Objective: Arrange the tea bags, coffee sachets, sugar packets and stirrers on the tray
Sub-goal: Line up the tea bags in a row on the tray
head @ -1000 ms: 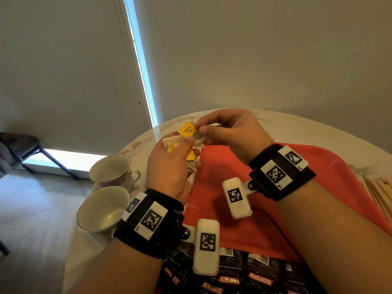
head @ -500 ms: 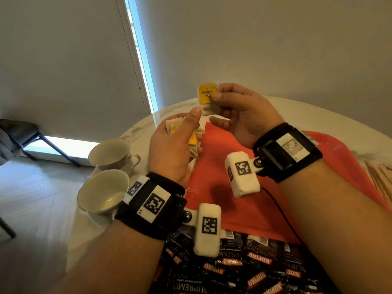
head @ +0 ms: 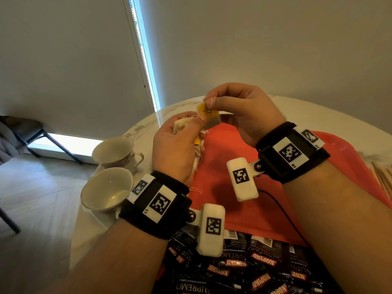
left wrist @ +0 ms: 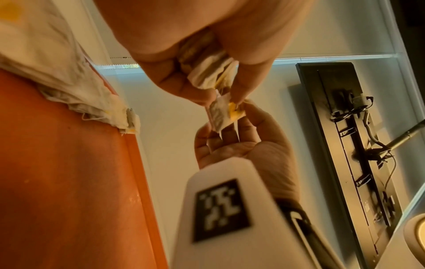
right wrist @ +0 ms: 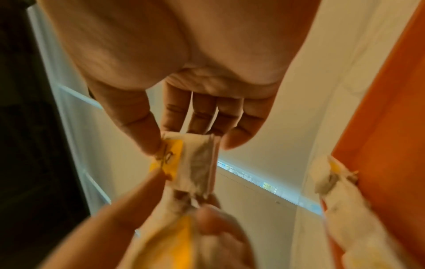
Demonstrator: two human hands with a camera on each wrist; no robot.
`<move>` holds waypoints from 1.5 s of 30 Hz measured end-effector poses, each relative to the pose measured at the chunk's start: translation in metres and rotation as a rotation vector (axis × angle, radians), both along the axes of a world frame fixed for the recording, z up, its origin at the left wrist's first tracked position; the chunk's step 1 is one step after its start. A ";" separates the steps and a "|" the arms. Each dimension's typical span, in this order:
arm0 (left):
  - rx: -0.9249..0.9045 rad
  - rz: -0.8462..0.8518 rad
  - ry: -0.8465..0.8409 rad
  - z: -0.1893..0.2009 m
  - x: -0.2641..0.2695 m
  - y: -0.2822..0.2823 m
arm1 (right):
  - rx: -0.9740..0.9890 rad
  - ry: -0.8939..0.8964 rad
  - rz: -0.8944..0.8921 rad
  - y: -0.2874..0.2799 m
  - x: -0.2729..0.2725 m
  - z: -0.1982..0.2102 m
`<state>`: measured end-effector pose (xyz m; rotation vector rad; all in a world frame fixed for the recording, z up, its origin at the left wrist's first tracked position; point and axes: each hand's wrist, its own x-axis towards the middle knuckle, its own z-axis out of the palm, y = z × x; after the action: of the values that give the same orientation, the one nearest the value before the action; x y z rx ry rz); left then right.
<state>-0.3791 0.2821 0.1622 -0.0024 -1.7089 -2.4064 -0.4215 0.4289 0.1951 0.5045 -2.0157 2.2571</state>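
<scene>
Tray (head: pixel 233 166): lies on the surface (head: pixel 318 111), taken as landmark.
Coffee sachets (head: pixel 244 266): spread over the tray's near end.
Tea bags (left wrist: pixel 92 102): a heap on the tray's far left corner.
Two cups (head: pixel 108 187): on the surface left of the tray, one behind the other.
Stirrers (head: pixel 381 177): on the surface right of the tray.
Left hand (head: pixel 176 149): above the tray's left edge, holding a bundle of tea bags.
Right hand (head: pixel 244 111): above the tray's far end, just right of the left hand, pinching one tea bag (right wrist: pixel 195 162) between them.
</scene>
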 end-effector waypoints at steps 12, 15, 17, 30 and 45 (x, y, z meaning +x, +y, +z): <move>0.029 -0.003 -0.007 0.000 -0.003 -0.001 | 0.018 -0.045 -0.058 0.003 0.000 0.000; -0.021 -0.029 -0.018 -0.002 -0.002 0.001 | 0.104 0.005 -0.074 0.001 -0.001 -0.001; -0.036 -0.003 -0.017 -0.004 -0.003 0.000 | 0.138 -0.001 -0.066 0.001 -0.002 -0.001; 0.071 0.128 -0.112 -0.002 -0.008 -0.006 | -0.041 -0.302 -0.272 0.005 -0.019 -0.016; 0.106 0.127 -0.130 -0.001 -0.008 -0.008 | 0.258 -0.549 -0.379 -0.024 -0.070 -0.045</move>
<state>-0.3874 0.2745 0.1609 0.2750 -1.5787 -2.4466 -0.4920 0.4047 0.1501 -0.5145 -2.3911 2.0543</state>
